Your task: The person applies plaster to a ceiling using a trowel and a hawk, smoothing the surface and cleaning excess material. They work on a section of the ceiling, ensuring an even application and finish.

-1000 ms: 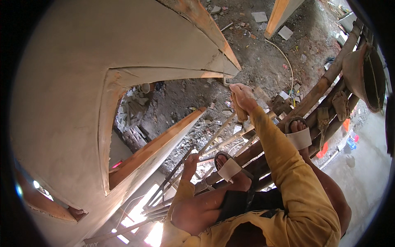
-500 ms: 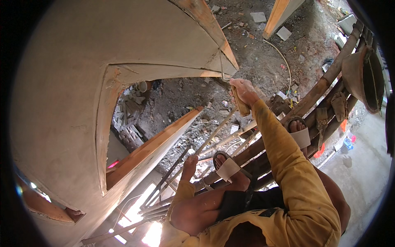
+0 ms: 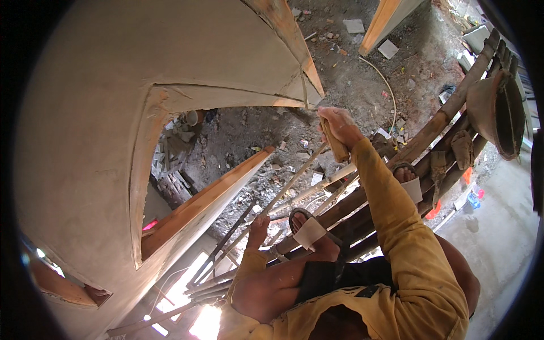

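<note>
My right hand (image 3: pixel 340 126) is closed round the wooden handle of a trowel (image 3: pixel 338 148). Its thin blade, seen edge-on, lies against the plastered wall (image 3: pixel 90 113) at the pointed corner beside a wooden frame (image 3: pixel 309 68). Lower down, my left hand (image 3: pixel 259 229) is wrapped round a slim wooden pole (image 3: pixel 297 177) that slants up toward the right hand. Fingers of both hands are partly hidden. A framed opening (image 3: pixel 195 221) in the wall is left of my hands.
I squat in sandals on several scaffold poles (image 3: pixel 362 198). A mortar-stained bucket-like container (image 3: pixel 496 113) stands on them at right, near a brush (image 3: pixel 437 173). Rubble and broken tiles (image 3: pixel 354 26) litter the ground below, with a thin hose (image 3: pixel 388 85).
The view has shifted slightly. My right hand and the trowel have moved a little away from the wall corner, with the blade still at the wall. My left hand keeps its grip.
</note>
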